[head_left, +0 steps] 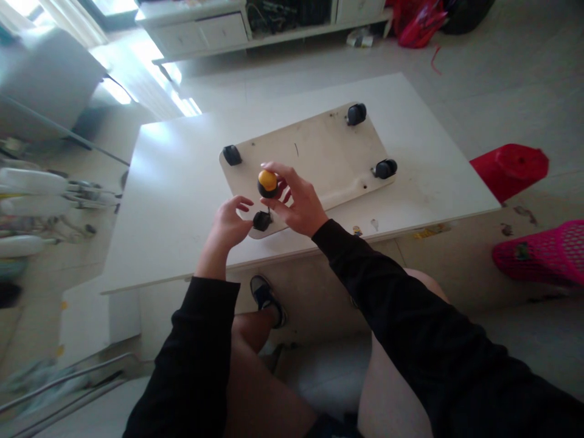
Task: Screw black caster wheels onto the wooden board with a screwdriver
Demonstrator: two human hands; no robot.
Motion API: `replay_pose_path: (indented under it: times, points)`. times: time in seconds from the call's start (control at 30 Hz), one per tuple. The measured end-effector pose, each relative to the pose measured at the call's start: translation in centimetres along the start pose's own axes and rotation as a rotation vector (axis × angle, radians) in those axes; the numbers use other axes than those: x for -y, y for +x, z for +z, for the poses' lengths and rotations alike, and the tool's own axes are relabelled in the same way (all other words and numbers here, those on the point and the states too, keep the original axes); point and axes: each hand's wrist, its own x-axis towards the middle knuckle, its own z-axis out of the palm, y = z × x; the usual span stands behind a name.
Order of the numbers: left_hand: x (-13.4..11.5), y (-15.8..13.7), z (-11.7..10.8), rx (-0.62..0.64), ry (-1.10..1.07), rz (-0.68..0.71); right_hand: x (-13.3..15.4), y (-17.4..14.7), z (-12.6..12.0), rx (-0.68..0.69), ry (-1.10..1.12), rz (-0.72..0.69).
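A pale rectangular board point(314, 161) with rounded corners lies on a white table, a black caster wheel at each corner. My right hand point(298, 204) is closed round the yellow-and-black handle of a screwdriver point(267, 182). The screwdriver points down at the near-left caster point(261, 221); whether its tip sits in a screw is hidden. My left hand point(232, 224) is beside that caster, fingers curved and apart, the thumb at the wheel's edge. Farther off are the far-left caster point(232, 155), the far-right caster point(356, 114) and the near-right caster point(385, 168).
The white table point(168, 207) has small stickers near its front edge. A red stool or bucket point(511, 170) and a pink basket point(542, 252) stand on the right. A white cabinet point(201, 36) and a red bag point(417, 24) are beyond. My legs are below the table edge.
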Motion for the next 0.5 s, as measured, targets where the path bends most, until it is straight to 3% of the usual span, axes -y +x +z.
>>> replay_pose_path:
  times: [0.17,0.37,0.5]
  points:
    - [-1.7,-0.5,-0.2,-0.004,-0.007,-0.016,-0.1,-0.3,0.3,-0.012,-0.057,0.01]
    - [-2.3,-0.7,0.9,0.048,-0.013,0.187,-0.1,0.0,0.3,-0.008,-0.08,0.004]
    - [-1.8,-0.5,1.3,0.087,-0.012,0.221,0.7,0.3,0.0,-0.029,-0.049,-0.064]
